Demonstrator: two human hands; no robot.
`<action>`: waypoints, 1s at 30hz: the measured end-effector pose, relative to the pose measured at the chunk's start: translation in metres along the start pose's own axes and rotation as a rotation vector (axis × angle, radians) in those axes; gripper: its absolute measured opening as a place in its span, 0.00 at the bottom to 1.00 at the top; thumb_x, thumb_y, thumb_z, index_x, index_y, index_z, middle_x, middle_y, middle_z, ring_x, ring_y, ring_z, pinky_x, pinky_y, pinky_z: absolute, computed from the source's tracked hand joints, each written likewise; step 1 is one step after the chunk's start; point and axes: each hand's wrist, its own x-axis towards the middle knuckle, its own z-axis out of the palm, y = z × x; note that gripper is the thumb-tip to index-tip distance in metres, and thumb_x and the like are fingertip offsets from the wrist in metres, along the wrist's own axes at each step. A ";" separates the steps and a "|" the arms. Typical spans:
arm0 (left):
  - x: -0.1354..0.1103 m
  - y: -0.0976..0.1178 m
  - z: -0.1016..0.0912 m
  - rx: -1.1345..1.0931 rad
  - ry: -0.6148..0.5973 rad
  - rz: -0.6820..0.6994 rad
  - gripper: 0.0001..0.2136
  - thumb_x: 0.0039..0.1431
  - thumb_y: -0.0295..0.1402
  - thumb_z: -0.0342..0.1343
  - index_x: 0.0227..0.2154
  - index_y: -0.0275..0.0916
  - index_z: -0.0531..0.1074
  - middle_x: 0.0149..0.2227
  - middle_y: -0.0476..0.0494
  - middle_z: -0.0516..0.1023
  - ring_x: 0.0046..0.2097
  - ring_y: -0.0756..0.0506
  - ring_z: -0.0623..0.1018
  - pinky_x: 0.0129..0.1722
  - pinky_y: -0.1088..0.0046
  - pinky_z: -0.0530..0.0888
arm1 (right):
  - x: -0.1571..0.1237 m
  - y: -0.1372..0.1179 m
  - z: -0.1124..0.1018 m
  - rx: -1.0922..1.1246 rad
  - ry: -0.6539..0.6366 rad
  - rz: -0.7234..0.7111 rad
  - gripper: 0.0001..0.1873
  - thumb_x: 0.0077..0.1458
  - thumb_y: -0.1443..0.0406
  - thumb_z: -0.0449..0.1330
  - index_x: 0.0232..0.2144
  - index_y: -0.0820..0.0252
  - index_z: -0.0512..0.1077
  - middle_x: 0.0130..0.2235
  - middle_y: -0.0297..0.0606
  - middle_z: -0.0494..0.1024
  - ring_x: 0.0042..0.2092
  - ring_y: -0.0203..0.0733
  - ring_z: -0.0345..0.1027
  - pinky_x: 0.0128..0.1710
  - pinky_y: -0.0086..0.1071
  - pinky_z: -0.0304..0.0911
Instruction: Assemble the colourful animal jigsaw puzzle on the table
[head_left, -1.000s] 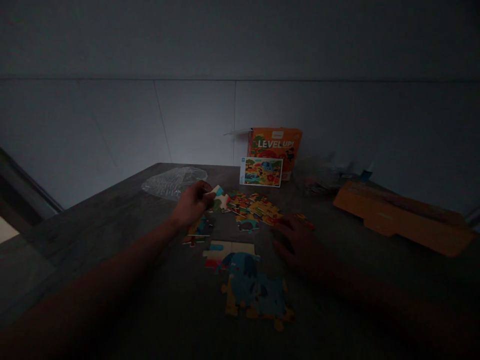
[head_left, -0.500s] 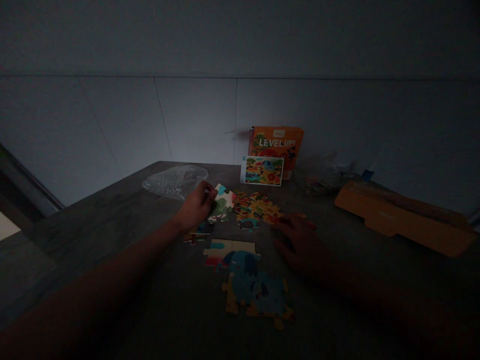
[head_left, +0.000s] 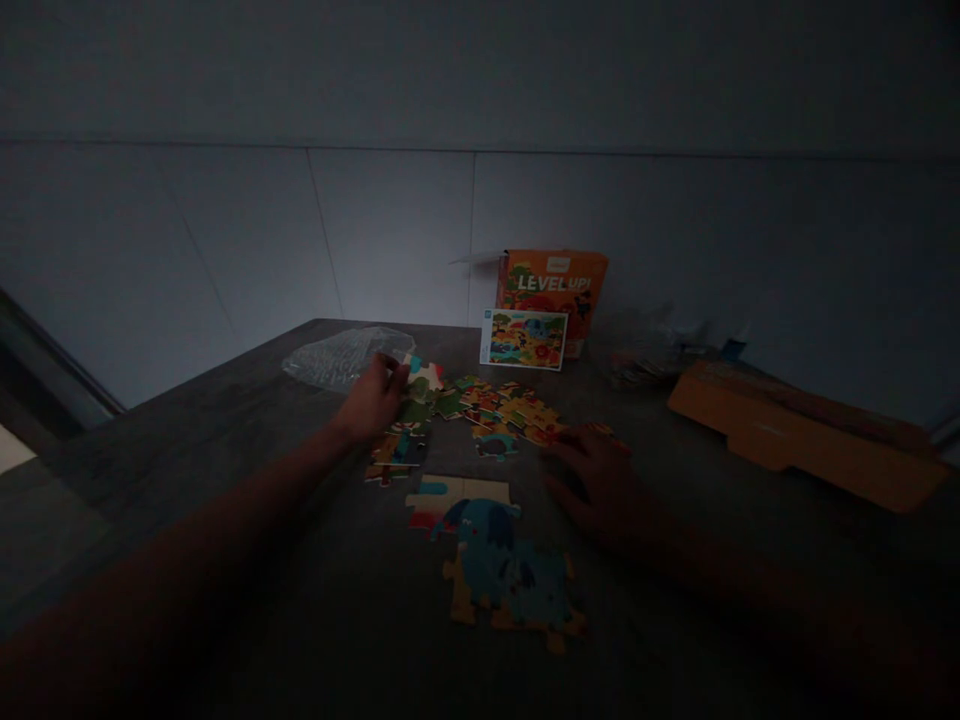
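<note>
My left hand (head_left: pixel 373 398) is closed on the edge of a jigsaw puzzle piece (head_left: pixel 424 374) with cream, blue, red and green on it. Below that piece lie other puzzle pieces (head_left: pixel 394 455), partly covered by the hand. My right hand (head_left: pixel 596 480) rests on the table with thumb and fingers apart, its fingertips at the near right side of a loose pile of pieces (head_left: pixel 517 408). Between the hands and closer to me lies a joined section of puzzle (head_left: pixel 484 550) showing a blue elephant. A single piece (head_left: pixel 495 446) with a blue-grey shape sits just before the pile.
Behind the pile, a picture card (head_left: pixel 525 340) leans against an orange "LEVEL UP!" box (head_left: pixel 555 275). A clear plastic bag (head_left: pixel 337 358) lies at the back left, another bag (head_left: pixel 645 355) at the back right. An orange box part (head_left: pixel 802 430) lies on the right. The room is dim.
My left hand has moved left and slightly away with the puzzle piece, uncovering green pieces beside the pile. My right hand has hardly moved.
</note>
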 end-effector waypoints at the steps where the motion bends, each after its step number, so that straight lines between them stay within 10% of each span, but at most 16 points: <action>1: -0.001 0.000 0.001 0.001 -0.011 0.009 0.15 0.66 0.42 0.43 0.44 0.36 0.63 0.33 0.39 0.75 0.34 0.40 0.77 0.33 0.64 0.72 | 0.000 0.000 0.000 -0.002 0.005 -0.003 0.18 0.60 0.62 0.54 0.50 0.63 0.72 0.54 0.51 0.67 0.55 0.52 0.62 0.56 0.49 0.61; 30: 0.004 -0.016 0.006 0.313 -0.120 0.013 0.14 0.62 0.40 0.46 0.37 0.35 0.71 0.29 0.36 0.77 0.33 0.38 0.78 0.34 0.64 0.72 | 0.001 -0.001 -0.002 0.010 -0.008 0.007 0.18 0.60 0.62 0.54 0.49 0.63 0.72 0.53 0.51 0.67 0.54 0.52 0.63 0.55 0.49 0.62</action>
